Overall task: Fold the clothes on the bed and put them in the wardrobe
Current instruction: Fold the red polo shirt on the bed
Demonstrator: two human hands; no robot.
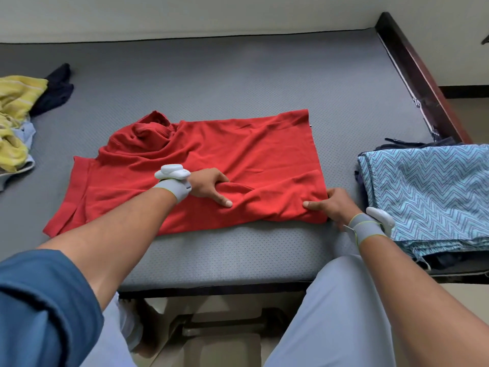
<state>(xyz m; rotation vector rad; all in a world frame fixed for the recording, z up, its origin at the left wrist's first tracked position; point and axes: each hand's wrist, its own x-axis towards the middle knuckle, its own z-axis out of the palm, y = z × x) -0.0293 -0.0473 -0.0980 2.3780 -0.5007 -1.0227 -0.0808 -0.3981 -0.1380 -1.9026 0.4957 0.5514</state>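
1. Head view: your left hand (209, 185) and right hand (334, 205) each pinch the red shirt (211, 157), mid-bed (238, 75).
2. Folded zigzag cloth (428, 192) right, cut off; yellow pile (16, 115) left, cut off too.

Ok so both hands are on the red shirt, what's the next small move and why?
Probably lift the near edge and fold it away, over the body. The left hand bunches the red shirt mid-hem, the right hand pinches its near right corner, and it still lies spread on the bed.
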